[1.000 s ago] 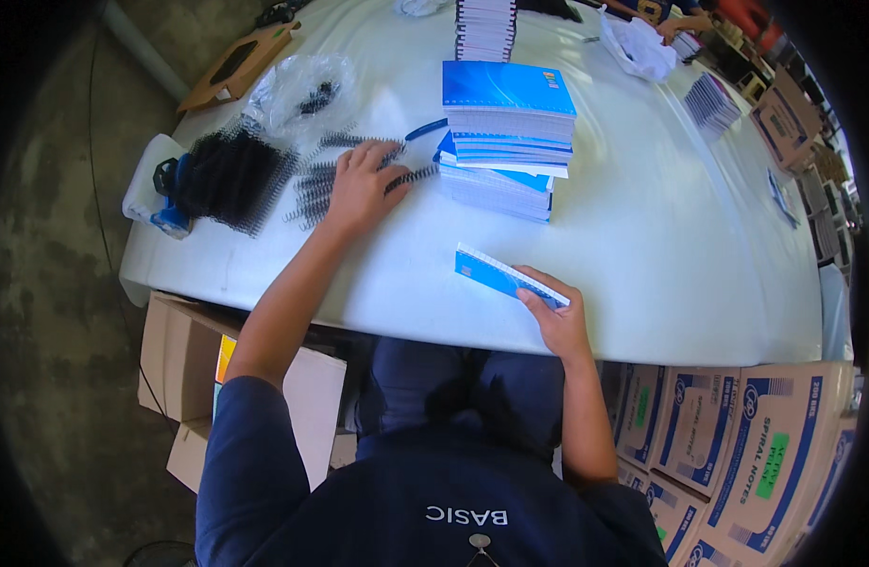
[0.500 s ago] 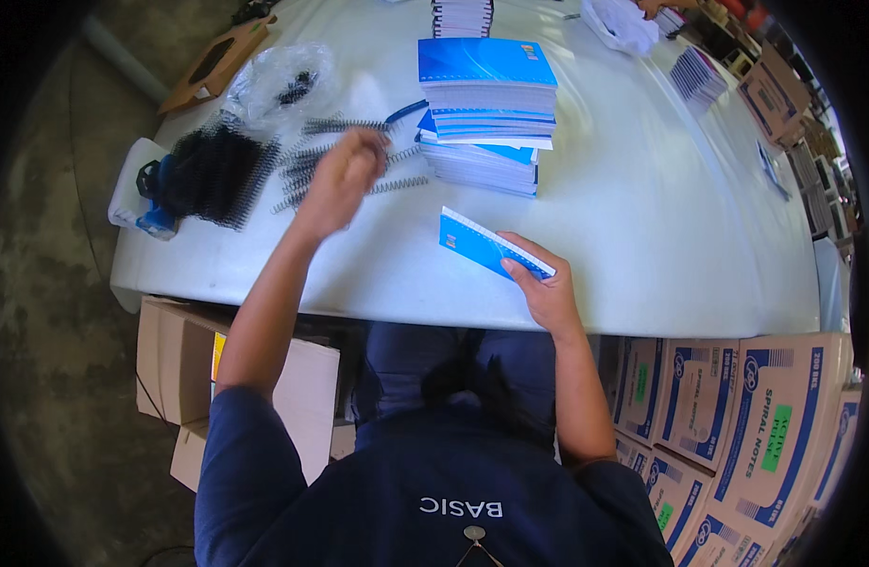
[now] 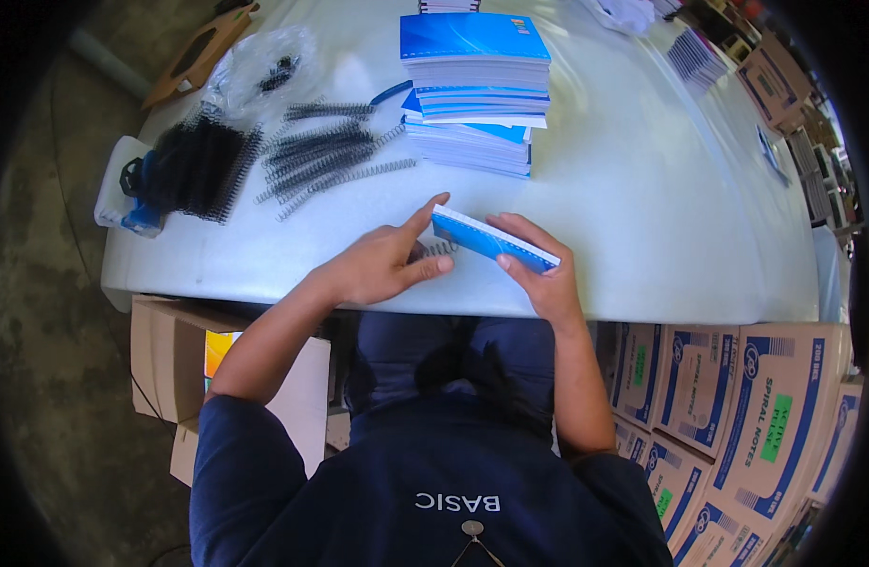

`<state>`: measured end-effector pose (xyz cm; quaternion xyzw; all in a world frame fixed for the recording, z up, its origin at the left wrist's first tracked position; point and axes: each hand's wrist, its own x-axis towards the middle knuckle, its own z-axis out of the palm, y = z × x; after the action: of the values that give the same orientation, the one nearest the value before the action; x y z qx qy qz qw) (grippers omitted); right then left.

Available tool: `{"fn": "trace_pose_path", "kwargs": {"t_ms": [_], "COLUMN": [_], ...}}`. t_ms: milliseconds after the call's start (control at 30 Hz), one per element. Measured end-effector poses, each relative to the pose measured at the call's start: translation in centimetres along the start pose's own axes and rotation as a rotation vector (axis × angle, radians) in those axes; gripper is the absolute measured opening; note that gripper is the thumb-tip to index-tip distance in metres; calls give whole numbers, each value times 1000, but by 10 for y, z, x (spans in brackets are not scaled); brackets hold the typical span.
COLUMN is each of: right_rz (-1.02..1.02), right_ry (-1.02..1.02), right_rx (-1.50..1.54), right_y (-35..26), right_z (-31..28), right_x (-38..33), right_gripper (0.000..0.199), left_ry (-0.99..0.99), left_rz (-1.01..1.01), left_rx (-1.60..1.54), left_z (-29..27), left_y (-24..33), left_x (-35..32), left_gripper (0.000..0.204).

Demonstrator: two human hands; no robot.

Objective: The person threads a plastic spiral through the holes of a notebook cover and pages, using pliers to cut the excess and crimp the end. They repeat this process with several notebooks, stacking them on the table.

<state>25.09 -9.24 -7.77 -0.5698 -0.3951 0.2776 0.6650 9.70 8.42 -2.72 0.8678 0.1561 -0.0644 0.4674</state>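
Since a moment ago, the left hand [image 3: 383, 267] has come back from the loose pile of black spiral coils [image 3: 326, 156] and now pinches one coil [image 3: 436, 250] against the end of a thin blue notebook [image 3: 494, 241]. The right hand [image 3: 540, 269] grips that notebook, fingers curled round its long edge, tilted just above the near rim of the smooth white table [image 3: 642, 217]. Behind it stands an uneven stack of glossy blue-covered notebooks [image 3: 474, 90]. Printed cardboard boxes [image 3: 737, 397] sit below right.
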Motion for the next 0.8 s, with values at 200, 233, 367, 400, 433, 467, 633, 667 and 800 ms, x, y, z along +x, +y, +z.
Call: {"fn": "trace_pose_path", "kwargs": {"t_ms": [200, 233, 367, 400, 433, 467, 633, 667, 800], "right_rz": [41, 35, 4, -2, -7, -11, -2, -3, -52], "right_ry": [-40, -40, -69, -81, -94, -103, -134, -132, -120], "right_rx": [-29, -34, -45, -40, -34, -32, -49, -37, -55], "right_y": [9, 9, 8, 10, 11, 11, 5, 6, 6], "right_z": [-4, -4, -5, -5, -5, -5, -5, -2, 10], "right_x": [0, 0, 0, 0, 0, 0, -3, -4, -10], "right_gripper": [27, 26, 27, 27, 27, 27, 26, 26, 27], "left_ry": [208, 218, 144, 127, 110, 159, 299, 279, 94], "left_rz": [124, 122, 39, -6, -52, 44, 299, 371, 308], "left_rx": [-14, -64, -181, -248, -315, -284, 137, 278, 573], "left_z": [-17, -17, -22, -25, -27, -27, -34, -35, -44], "left_y": [-18, -14, -20, -21, -21, -21, 17, 15, 30], "left_x": [2, 2, 10, 11, 13, 13, 2, 1, -5], "left_gripper": [32, 34, 29, 27, 25, 24, 14, 16, 19]}}
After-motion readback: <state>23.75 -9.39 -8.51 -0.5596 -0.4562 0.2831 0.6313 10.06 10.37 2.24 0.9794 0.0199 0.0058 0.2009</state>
